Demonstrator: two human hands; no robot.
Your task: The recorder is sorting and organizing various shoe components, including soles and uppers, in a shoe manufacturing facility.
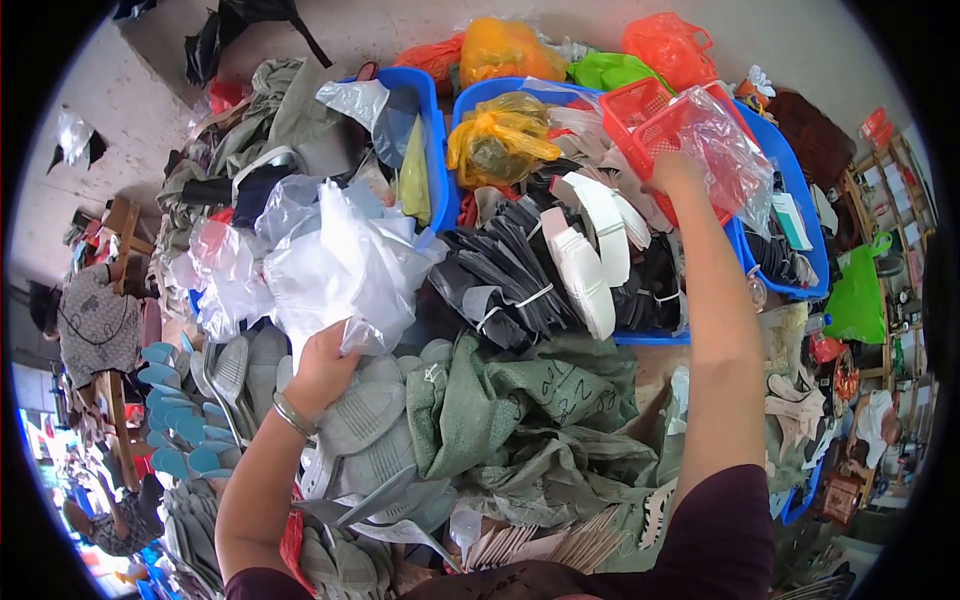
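My left hand point(322, 368) is clamped on a bunch of clear plastic bags point(335, 265), gathered at their lower edge over the grey shoe soles point(375, 420). The film is light, limp and slippery, I judge; pinching a thick fold holds better than a single layer. My right hand point(678, 172) is closed on the rim of a red mesh basket point(690, 130) wrapped in clear plastic, sitting in the blue bin point(790, 190). The basket looks stiff and light; the rim is the firm place to grip. Bundled dark and white soles point(560, 265) lie between.
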